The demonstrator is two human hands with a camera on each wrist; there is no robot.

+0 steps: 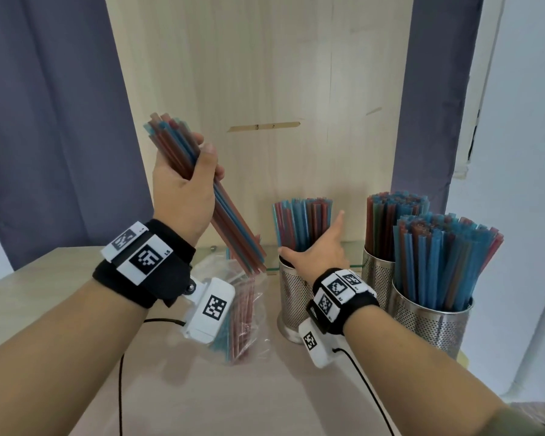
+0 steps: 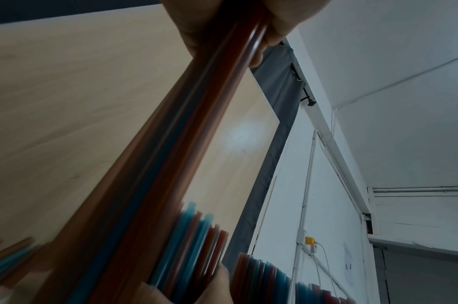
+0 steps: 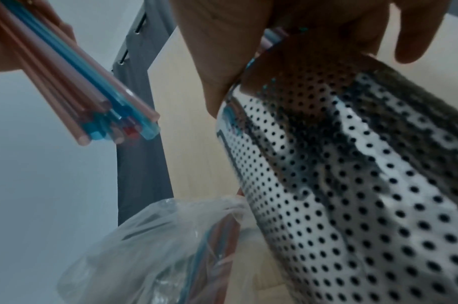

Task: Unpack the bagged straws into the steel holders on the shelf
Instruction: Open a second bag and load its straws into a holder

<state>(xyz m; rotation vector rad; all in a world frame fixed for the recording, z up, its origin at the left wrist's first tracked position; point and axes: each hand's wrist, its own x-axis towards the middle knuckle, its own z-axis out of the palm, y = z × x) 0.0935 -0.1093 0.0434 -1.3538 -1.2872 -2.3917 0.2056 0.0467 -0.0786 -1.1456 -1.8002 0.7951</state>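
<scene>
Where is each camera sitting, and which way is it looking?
Head view: worn on the head, looking forward and down at the shelf; shows both forearms, the left hand gripping a bunch of straws, the right hand at the nearest holder.
Left wrist view: under the left hand, looking up along the bunch of straws.
Right wrist view: under the right hand, looking up the holder; the bag sits below.
Shared: all show the bunch of straws.

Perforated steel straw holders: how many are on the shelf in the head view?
3. One left holder, with the right hand at its rim; one at the back; one nearest on the right. All hold straws. None seems hidden.
</scene>
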